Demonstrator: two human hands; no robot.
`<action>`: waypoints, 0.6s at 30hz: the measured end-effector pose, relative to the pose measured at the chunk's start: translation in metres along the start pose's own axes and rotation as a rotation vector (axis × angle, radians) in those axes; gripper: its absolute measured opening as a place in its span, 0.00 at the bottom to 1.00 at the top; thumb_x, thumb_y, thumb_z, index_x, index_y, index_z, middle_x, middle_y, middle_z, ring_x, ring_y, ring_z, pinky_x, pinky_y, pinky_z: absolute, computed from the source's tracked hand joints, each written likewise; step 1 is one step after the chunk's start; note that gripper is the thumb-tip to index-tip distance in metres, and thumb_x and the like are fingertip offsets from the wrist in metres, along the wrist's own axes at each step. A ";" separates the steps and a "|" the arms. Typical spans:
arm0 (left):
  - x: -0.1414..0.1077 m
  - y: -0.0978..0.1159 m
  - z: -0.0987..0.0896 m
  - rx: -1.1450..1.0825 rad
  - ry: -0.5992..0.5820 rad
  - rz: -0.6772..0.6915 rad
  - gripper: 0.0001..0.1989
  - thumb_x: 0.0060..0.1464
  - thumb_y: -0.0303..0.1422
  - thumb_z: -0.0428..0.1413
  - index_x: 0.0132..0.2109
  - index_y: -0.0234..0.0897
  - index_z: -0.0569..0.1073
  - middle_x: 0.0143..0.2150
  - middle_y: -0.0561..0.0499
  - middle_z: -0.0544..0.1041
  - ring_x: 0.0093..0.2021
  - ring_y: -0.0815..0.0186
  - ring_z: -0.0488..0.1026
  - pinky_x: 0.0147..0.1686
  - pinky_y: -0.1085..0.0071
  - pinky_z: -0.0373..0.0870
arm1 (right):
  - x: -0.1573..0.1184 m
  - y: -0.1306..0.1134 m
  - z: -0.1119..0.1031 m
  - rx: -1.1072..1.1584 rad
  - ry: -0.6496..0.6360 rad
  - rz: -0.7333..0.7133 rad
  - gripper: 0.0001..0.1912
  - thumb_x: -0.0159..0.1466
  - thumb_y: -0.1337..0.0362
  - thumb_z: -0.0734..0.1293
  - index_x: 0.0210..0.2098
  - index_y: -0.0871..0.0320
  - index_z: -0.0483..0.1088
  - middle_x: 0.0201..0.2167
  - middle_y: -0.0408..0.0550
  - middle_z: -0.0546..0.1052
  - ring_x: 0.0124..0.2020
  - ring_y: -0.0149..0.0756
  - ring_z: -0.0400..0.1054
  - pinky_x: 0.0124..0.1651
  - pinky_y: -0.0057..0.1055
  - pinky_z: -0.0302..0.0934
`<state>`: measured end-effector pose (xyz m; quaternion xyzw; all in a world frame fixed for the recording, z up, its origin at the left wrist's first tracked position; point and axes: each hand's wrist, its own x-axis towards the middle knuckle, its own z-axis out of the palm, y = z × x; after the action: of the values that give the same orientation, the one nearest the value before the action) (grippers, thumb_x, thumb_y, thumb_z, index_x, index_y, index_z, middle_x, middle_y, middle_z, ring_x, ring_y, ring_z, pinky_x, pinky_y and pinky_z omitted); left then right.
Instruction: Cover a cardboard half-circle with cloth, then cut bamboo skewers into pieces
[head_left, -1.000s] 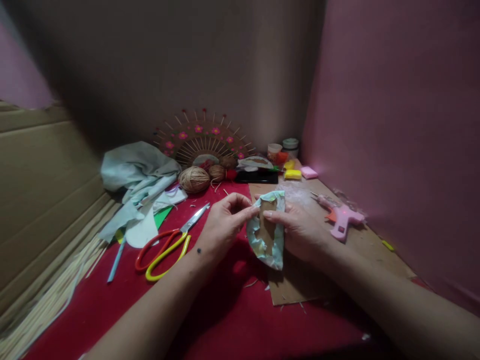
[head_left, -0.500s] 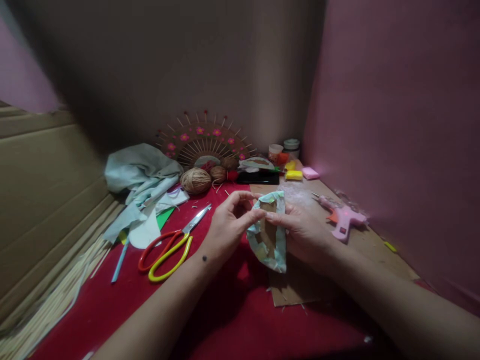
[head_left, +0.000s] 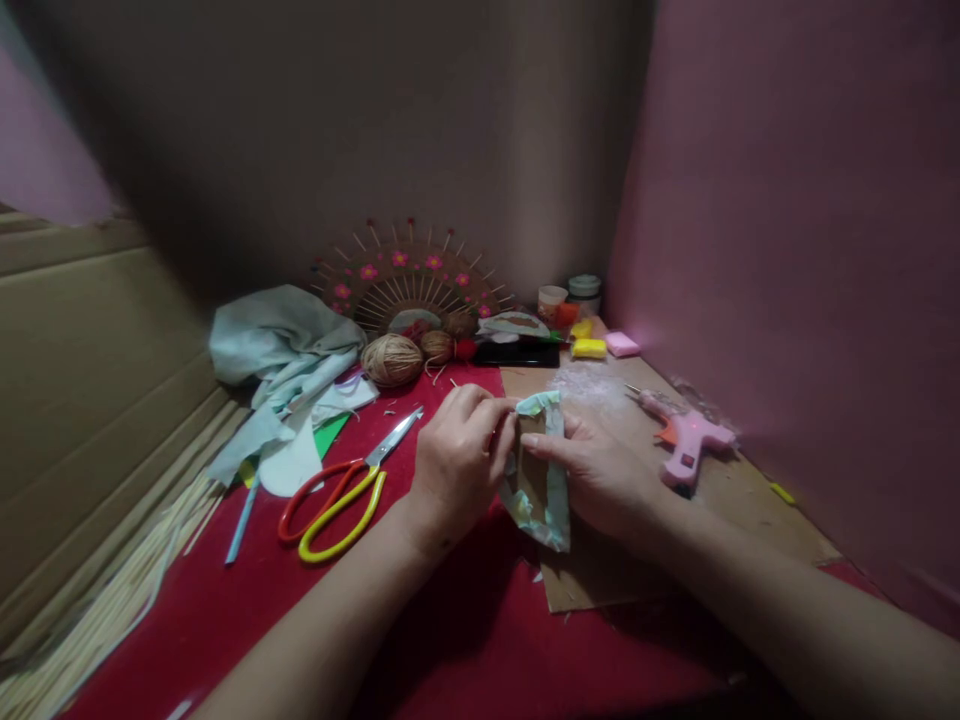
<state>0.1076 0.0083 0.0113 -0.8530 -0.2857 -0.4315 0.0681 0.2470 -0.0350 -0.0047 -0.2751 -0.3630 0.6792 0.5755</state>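
Note:
A half-round piece of cardboard (head_left: 534,470) with pale blue-green fabric folded over its rim is held up in front of me, bare brown side toward me. My right hand (head_left: 600,465) grips its straight edge, thumb across the front and fingers behind. At the curved edge, the fingers of my left hand (head_left: 465,445) are bent and pressed to the upper left part; the left thumb is hidden. Below the piece lies a brown cardboard sheet (head_left: 592,580). Scissors (head_left: 352,490) with one red and one yellow handle rest left of my left hand.
A pink glue gun (head_left: 690,440) lies on the cardboard at right. Crumpled pale fabric (head_left: 285,340), twine balls (head_left: 391,360), a black phone (head_left: 517,354) and a decorated fan (head_left: 412,280) line the back. Thin sticks (head_left: 112,610) lie along the left by a cardboard wall (head_left: 97,360).
My left hand has turned over, its back now facing up and its thumb out of sight. The fabric-edged piece has shifted slightly left, and my right thumb lies flatter across it.

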 end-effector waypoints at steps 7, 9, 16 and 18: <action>0.000 0.004 -0.001 0.300 0.055 0.153 0.09 0.58 0.27 0.50 0.32 0.30 0.74 0.28 0.45 0.71 0.31 0.62 0.66 0.30 0.68 0.65 | -0.001 0.001 0.005 -0.015 0.008 0.030 0.07 0.52 0.69 0.70 0.30 0.59 0.69 0.22 0.38 0.71 0.24 0.29 0.65 0.34 0.30 0.59; -0.001 0.006 -0.002 0.359 0.059 0.196 0.09 0.58 0.27 0.51 0.31 0.30 0.74 0.27 0.45 0.71 0.30 0.61 0.65 0.29 0.67 0.65 | -0.002 0.001 0.007 -0.007 0.011 0.036 0.08 0.51 0.68 0.71 0.29 0.59 0.68 0.21 0.38 0.71 0.24 0.29 0.65 0.33 0.30 0.59; -0.002 0.009 0.000 0.430 0.010 0.282 0.09 0.57 0.24 0.50 0.34 0.28 0.74 0.28 0.43 0.70 0.29 0.59 0.63 0.28 0.66 0.63 | -0.001 0.002 0.002 0.012 0.003 0.001 0.10 0.50 0.66 0.73 0.29 0.58 0.68 0.24 0.41 0.73 0.31 0.33 0.68 0.33 0.29 0.59; -0.002 0.011 0.001 0.441 -0.015 0.318 0.10 0.58 0.24 0.49 0.39 0.24 0.74 0.30 0.41 0.71 0.30 0.58 0.63 0.28 0.64 0.64 | 0.000 0.002 0.000 0.020 -0.017 -0.028 0.10 0.51 0.66 0.73 0.31 0.58 0.69 0.27 0.42 0.74 0.32 0.34 0.69 0.34 0.30 0.60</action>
<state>0.1132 -0.0008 0.0107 -0.8548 -0.2359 -0.3363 0.3171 0.2463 -0.0346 -0.0064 -0.2582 -0.3648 0.6770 0.5847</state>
